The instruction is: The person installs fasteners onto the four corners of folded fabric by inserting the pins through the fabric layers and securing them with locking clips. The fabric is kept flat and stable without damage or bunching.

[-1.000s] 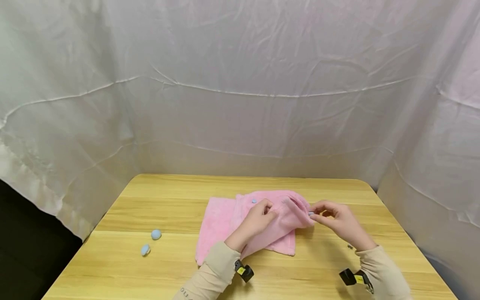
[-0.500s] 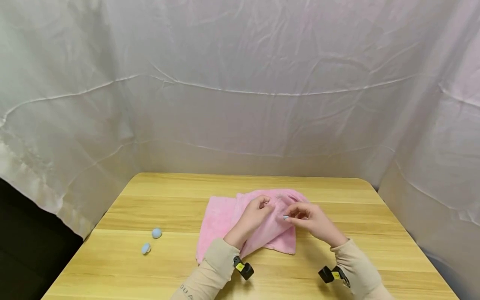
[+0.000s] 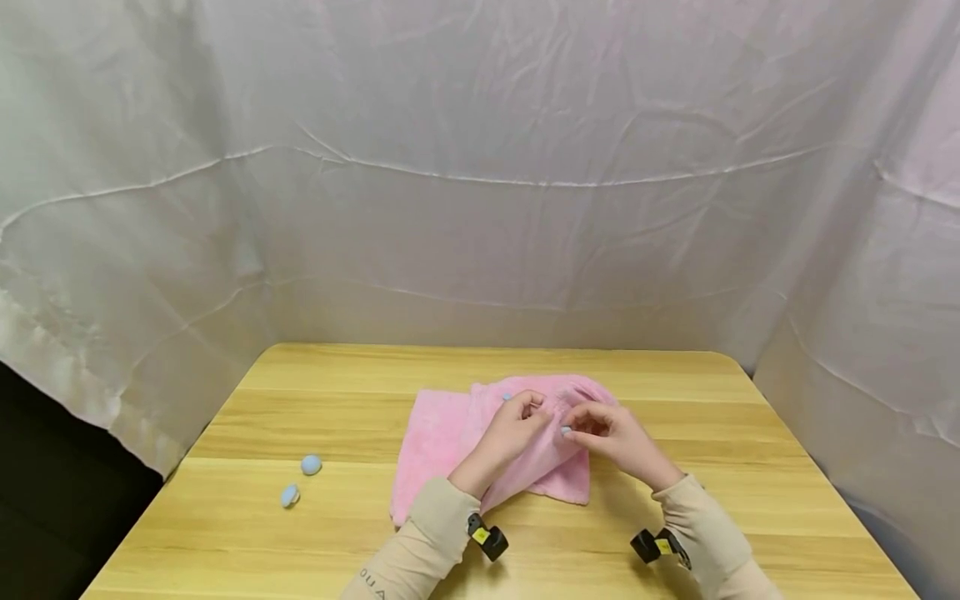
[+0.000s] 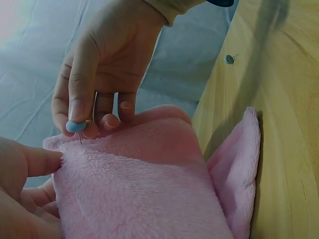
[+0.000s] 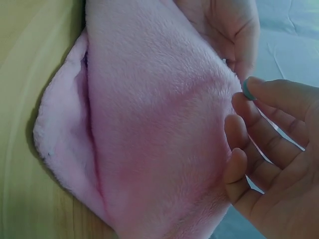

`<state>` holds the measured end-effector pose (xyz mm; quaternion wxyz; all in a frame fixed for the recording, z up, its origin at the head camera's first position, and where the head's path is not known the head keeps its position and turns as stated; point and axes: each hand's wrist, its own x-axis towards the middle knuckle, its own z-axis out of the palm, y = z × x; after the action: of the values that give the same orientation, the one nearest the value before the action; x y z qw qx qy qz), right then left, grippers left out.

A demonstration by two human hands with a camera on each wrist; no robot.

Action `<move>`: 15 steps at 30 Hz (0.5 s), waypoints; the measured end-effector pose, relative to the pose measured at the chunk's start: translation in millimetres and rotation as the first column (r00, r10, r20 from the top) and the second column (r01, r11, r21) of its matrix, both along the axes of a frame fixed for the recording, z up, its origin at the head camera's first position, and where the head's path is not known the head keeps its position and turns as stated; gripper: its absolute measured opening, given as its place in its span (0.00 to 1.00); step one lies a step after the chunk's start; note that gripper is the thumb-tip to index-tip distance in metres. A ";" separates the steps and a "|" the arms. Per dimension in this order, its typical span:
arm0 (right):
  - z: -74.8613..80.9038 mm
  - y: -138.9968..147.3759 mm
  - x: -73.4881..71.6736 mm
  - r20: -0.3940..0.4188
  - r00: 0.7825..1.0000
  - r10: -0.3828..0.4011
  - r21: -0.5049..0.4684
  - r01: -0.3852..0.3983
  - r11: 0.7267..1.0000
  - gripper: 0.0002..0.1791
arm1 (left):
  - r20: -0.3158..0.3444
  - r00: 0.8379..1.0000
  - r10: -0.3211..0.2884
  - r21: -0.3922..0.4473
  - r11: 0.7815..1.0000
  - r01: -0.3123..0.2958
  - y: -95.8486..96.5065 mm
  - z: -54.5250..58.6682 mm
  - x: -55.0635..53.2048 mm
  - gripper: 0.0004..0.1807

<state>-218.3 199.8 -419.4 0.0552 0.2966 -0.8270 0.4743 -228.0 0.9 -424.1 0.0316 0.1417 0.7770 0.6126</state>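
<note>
A fluffy pink towel (image 3: 431,429) lies folded on the wooden table, its right part raised in loose folds. My left hand (image 3: 506,437) pinches the raised fold between thumb and fingers, as the left wrist view shows at its edge. Close beside it, my right hand (image 3: 618,437) holds a pin (image 4: 76,126) with a round blue head between thumb and index finger. The pin's thin metal needle points down, its tip right at the towel's fluffy surface. Another small blue head (image 3: 507,397) shows on the towel just beyond my left fingers.
Two blue mushroom-shaped caps (image 3: 311,464) (image 3: 290,496) lie on the table at the left. In the left wrist view a small round-headed pin (image 4: 229,59) rests on the bare wood. Pale grey curtains (image 3: 480,250) hang around the table's back and sides.
My right hand, with the pin, has moved left from the towel's right edge to near my left fingertips. My left hand keeps its grip on the towel.
</note>
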 end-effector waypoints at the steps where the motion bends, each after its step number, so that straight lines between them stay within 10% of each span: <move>1: 0.1 -0.5 0.1 -0.017 1.000 -0.009 0.001 0.009 1.000 0.08 | -0.005 1.000 0.000 -0.003 1.000 0.000 0.0 0.4 0.2 0.09; 9: -3.0 -6.1 -2.4 -0.379 0.914 -0.146 0.098 0.196 0.976 0.32 | -0.029 1.000 0.007 -0.021 1.000 -0.007 0.6 1.1 0.6 0.07; 15: -4.1 -6.5 -2.8 -0.387 0.908 -0.161 0.101 0.216 0.971 0.48 | -0.080 0.997 -0.002 -0.063 0.998 -0.003 0.3 2.3 2.5 0.08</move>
<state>-221.1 193.3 -423.5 0.2372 0.3038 -0.8574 0.3411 -225.5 1.2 -421.8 0.0047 0.1648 0.7966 0.5815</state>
